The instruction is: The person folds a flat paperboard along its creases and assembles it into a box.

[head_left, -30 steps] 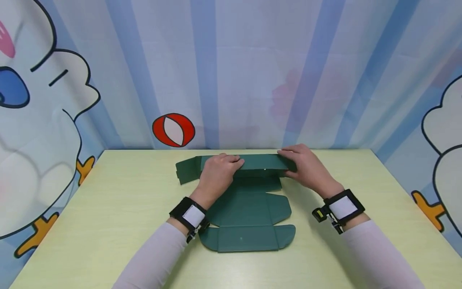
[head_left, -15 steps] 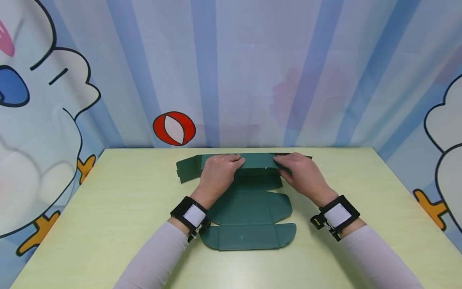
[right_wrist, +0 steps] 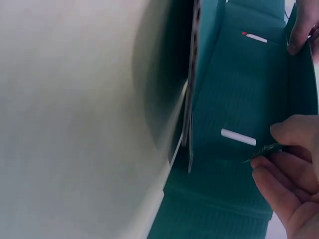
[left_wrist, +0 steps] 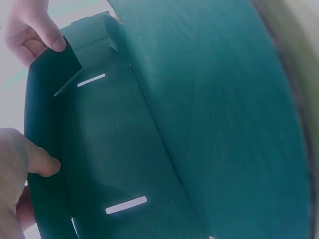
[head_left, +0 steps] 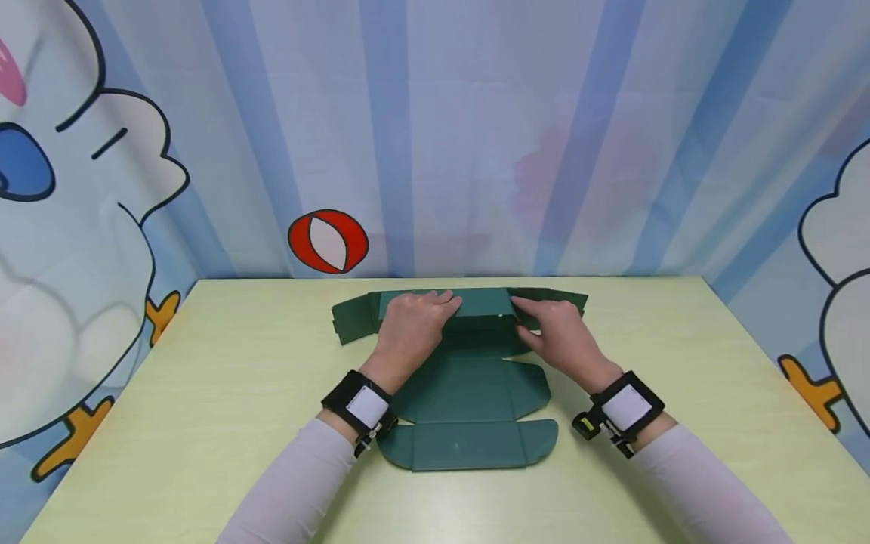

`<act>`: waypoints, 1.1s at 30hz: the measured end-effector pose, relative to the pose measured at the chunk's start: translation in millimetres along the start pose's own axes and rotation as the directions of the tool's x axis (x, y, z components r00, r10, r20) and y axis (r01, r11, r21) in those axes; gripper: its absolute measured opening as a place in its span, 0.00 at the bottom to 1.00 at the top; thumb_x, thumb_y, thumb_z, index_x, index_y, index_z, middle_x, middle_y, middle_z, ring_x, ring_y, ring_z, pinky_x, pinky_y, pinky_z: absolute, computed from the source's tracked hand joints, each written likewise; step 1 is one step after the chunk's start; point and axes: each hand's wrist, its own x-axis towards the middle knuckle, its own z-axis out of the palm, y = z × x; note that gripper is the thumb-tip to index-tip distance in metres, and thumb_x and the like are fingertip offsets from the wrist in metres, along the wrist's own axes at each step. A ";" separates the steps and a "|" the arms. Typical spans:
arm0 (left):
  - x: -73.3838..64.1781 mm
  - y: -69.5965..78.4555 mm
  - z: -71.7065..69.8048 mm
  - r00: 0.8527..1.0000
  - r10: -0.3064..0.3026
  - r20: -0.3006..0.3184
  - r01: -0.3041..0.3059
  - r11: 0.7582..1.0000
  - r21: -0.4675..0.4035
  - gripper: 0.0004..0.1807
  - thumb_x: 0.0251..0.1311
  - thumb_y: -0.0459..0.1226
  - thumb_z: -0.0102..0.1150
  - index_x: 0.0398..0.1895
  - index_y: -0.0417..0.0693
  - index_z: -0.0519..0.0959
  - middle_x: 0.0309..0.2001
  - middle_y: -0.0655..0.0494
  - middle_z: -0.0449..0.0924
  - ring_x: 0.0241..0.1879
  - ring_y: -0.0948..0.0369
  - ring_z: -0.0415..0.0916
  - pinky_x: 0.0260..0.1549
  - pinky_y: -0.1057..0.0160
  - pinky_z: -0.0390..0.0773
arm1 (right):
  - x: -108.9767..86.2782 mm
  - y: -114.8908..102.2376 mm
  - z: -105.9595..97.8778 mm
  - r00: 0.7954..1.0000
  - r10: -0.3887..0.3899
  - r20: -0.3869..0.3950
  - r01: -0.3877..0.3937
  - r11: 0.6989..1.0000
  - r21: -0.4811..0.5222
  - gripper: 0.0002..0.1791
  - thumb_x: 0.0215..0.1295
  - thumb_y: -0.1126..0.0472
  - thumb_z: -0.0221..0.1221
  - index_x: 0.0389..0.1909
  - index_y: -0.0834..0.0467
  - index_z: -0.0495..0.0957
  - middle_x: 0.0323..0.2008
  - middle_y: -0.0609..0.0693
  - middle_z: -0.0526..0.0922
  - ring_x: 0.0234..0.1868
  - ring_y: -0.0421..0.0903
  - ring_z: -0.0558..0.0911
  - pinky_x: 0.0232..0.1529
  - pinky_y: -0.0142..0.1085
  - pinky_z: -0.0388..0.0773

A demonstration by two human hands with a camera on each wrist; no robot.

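A green cardboard box (head_left: 451,389), partly folded, lies on the table with its front panels spread flat and its far part bent up. My left hand (head_left: 416,326) grips the raised far panel; in the left wrist view its thumb (left_wrist: 46,163) presses the inner face and other fingers lie behind. At the right end of that panel, my right hand (head_left: 564,340) pinches a small flap (right_wrist: 269,149) between thumb and fingers, seen in the right wrist view. Two narrow slots, one slot (left_wrist: 126,204) nearer the left hand, pierce the panel between the raised walls.
Side wings stick out at both far ends, a left wing (head_left: 355,321) and a right wing (head_left: 567,298). The pale table (head_left: 224,393) ends at a striped curtain (head_left: 469,151) with cartoon prints behind it.
My right hand has slid left and slightly toward me along the raised panel, uncovering the right wing. The left hand stays on its grip.
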 end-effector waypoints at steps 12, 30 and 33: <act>-0.4 0.6 0.5 1.000 -0.009 0.018 0.009 1.000 -0.006 0.16 0.62 0.30 0.61 0.48 0.57 0.87 0.47 0.60 0.88 0.27 0.60 0.84 0.18 0.68 0.72 | 4.5 -15.5 6.7 0.964 0.247 0.094 -0.264 0.872 0.413 0.27 0.64 0.62 0.64 0.63 0.67 0.74 0.52 0.65 0.84 0.47 0.56 0.88 0.48 0.48 0.84; 0.8 4.3 0.0 0.999 -0.015 0.036 0.016 1.000 -0.007 0.16 0.62 0.32 0.62 0.50 0.58 0.87 0.48 0.60 0.88 0.33 0.61 0.86 0.18 0.68 0.72 | 12.9 -19.0 1.4 0.768 0.425 0.479 -0.581 0.148 0.800 0.34 0.74 0.56 0.54 0.74 0.65 0.57 0.69 0.65 0.68 0.51 0.43 0.85 0.57 0.38 0.79; -0.1 3.4 -1.3 0.999 -0.019 0.039 0.019 1.000 -0.007 0.16 0.62 0.31 0.62 0.50 0.57 0.87 0.48 0.59 0.88 0.31 0.60 0.86 0.16 0.68 0.69 | 18.0 -24.5 1.5 0.727 0.433 0.533 -0.584 -0.019 0.812 0.32 0.75 0.60 0.51 0.76 0.64 0.54 0.72 0.64 0.64 0.58 0.46 0.81 0.61 0.38 0.77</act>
